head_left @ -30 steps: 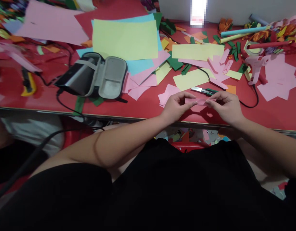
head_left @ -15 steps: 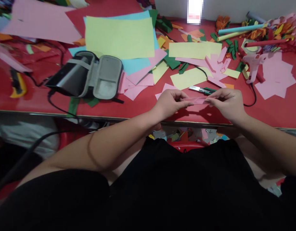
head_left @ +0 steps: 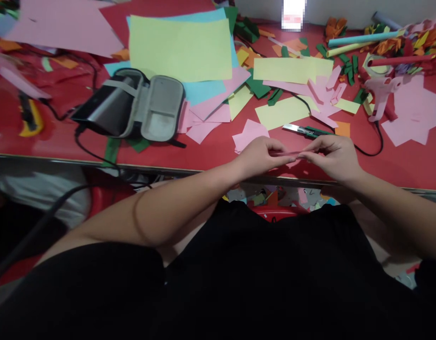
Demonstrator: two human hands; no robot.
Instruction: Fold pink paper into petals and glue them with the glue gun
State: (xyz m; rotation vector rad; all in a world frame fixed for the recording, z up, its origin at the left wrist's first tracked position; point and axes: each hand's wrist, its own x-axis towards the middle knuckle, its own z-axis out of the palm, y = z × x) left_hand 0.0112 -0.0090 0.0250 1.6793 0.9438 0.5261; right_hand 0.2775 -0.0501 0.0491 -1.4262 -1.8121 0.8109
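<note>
Both my hands meet just above the near edge of the red table [head_left: 210,151]. My left hand [head_left: 260,156] pinches the left end of a narrow folded pink paper strip [head_left: 290,153]. My right hand [head_left: 333,156] pinches its right end. The strip is seen almost edge-on, so only a thin pink line shows between my fingertips. A small stack of pink paper squares [head_left: 248,134] lies just beyond my left hand. A green-handled utility knife [head_left: 303,130] rests just beyond my right hand.
An open grey case [head_left: 147,106] with a black cable sits at the left. Yellow, blue and pink sheets [head_left: 180,47] cover the back. A pink glue gun [head_left: 379,94], rolled paper tubes [head_left: 363,40] and many scraps lie at the right. A yellow knife [head_left: 28,120] sits far left.
The pink strip has turned from lying flat, with its face showing, to nearly edge-on. My fingertips have drawn closer together around it.
</note>
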